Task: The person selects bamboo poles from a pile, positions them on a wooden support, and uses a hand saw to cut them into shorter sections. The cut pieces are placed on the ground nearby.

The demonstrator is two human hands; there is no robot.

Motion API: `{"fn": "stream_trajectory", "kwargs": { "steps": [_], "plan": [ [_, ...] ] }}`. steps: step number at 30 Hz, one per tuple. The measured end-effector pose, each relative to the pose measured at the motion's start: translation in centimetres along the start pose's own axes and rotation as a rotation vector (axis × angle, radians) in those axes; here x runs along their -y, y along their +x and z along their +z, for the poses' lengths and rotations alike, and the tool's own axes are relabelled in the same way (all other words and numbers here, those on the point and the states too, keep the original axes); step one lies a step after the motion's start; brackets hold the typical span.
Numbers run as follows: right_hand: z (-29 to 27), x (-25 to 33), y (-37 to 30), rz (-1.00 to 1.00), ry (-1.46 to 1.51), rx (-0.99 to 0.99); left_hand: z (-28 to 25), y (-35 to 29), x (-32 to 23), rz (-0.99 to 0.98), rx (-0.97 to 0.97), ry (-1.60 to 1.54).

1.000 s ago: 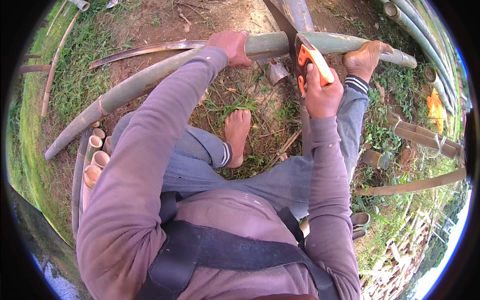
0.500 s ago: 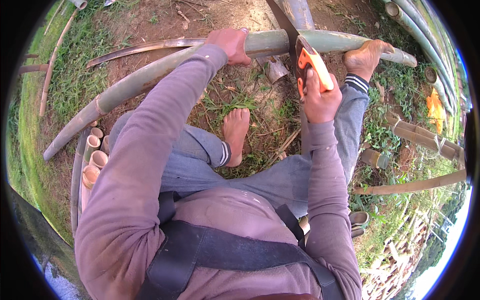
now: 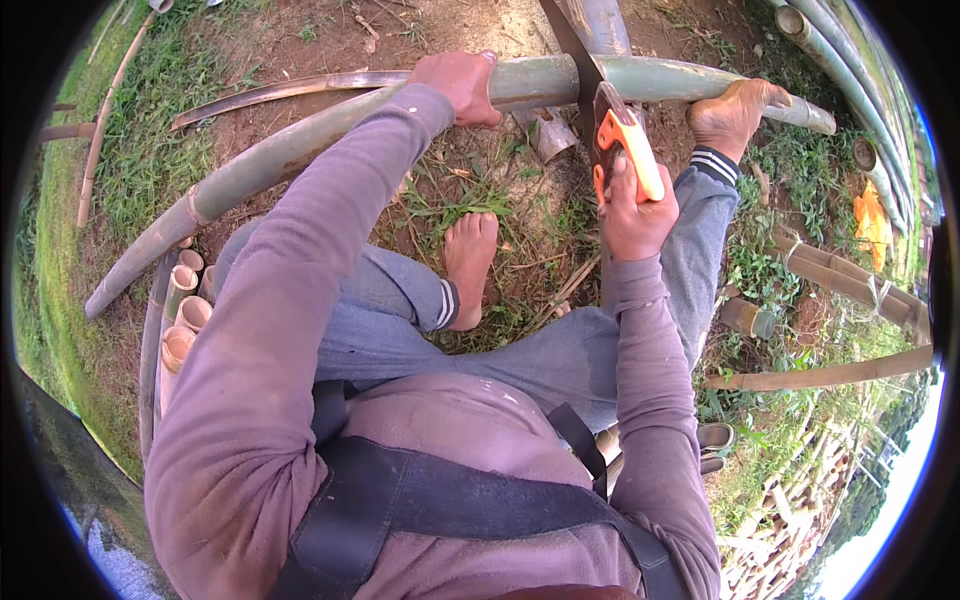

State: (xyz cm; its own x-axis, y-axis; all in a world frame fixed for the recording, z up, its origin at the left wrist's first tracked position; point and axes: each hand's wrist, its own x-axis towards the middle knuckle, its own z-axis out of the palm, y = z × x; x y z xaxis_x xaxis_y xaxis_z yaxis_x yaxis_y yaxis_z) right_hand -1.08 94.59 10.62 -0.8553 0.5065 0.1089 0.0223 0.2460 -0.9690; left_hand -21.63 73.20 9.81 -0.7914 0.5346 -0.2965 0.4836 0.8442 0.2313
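A long green bamboo pole (image 3: 290, 150) stretches across in front of me, curving toward the left. My left hand (image 3: 460, 85) is closed around it from above, left of the saw blade. In my right hand (image 3: 638, 212) is a handsaw (image 3: 632, 150) with an orange and dark handle, the fingers wrapped round the grip. Its dark blade (image 3: 578, 50) lies across the pole and points away from me; how deep it sits in the bamboo I cannot tell. My right foot (image 3: 735, 110) presses on the pole near its right end.
Another pole (image 3: 597, 25) lies beneath the sawn one, beside pale sawdust. Cut bamboo pieces (image 3: 193, 313) stand at my left. Several green poles (image 3: 850, 75) are stacked at the far right, near an orange cloth-like thing (image 3: 872, 225). A bamboo offcut (image 3: 548, 135) lies on the ground.
The saw and my right hand have drawn back slightly toward me. My left hand and right foot keep their places on the bamboo pole.
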Motion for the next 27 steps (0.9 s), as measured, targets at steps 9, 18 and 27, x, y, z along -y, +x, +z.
{"fn": "stream_trajectory", "kwargs": {
  "steps": [9,18,27],
  "plan": [
    [2.1,4.6,4.5,-0.146,-0.139,0.042,-0.6,-0.6,-0.5,-0.067,0.024,-0.01],
    [-10.0,15.1,-7.5,0.087,-0.232,0.095,-0.6,-0.7,0.0,-0.076,0.049,-0.012],
    [0.5,7.7,6.9,0.059,-0.217,0.06,-1.3,0.5,-0.1,-0.03,0.033,-0.012]
  ]
}}
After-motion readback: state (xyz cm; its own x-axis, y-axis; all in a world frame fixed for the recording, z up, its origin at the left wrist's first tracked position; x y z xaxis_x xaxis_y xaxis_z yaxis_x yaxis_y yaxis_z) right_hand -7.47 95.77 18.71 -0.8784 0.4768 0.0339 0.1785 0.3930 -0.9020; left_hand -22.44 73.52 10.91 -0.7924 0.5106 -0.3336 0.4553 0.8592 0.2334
